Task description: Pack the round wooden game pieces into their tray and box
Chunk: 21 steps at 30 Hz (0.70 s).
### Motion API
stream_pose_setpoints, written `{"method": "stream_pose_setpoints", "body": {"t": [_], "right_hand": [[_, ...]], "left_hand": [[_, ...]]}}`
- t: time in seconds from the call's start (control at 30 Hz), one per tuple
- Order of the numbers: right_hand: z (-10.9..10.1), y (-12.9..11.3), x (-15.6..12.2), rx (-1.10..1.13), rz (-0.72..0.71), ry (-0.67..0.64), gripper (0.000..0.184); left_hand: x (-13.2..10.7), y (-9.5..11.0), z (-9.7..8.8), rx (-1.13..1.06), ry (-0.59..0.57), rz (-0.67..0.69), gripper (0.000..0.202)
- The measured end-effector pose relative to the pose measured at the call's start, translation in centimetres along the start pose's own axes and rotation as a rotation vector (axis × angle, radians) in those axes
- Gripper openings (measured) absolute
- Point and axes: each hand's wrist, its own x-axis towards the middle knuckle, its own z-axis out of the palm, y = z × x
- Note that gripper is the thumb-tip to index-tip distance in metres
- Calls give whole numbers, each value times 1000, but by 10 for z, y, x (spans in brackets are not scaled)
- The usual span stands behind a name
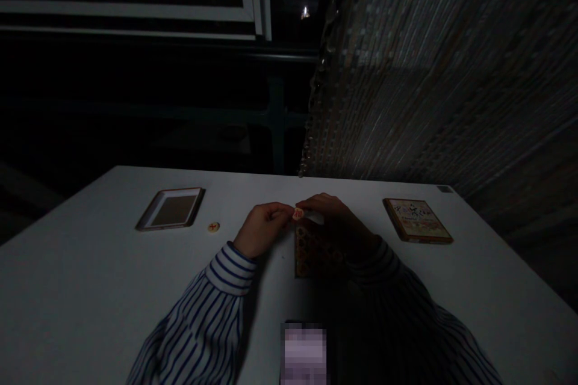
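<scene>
Between the fingertips of my left hand (266, 225) is a round Chinese chess piece (298, 213) with a red character facing up. My right hand (332, 219) is closed on a small white cloth or tissue (313, 216), pressed against the piece's right side. Below both hands lies a dark board or shallow tray (301, 267) bearing several round pieces, partly hidden by my right hand and its shadow. One more chess piece (214, 227) with a red mark rests alone on the table, left of my left hand.
An open shallow box (195, 207) sits on the white table (99, 277) at the left. A flat box with a printed cover (418, 220) lies at the right. A phone-like object (304, 352), blurred out, is at the near edge. Strands of a bead curtain (383, 72) hang behind the table.
</scene>
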Motion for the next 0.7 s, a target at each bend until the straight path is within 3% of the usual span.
{"method": "stream_pose_setpoints", "body": {"t": [0.4,0.7], "right_hand": [[-2,0,1,-40,-42,-4,23],[-3,3,-1,-66,-41,-40,22]], "left_hand": [[0,1,1,-6,-12,-15,32],[2,-9,0,63,-22,25,33]]}}
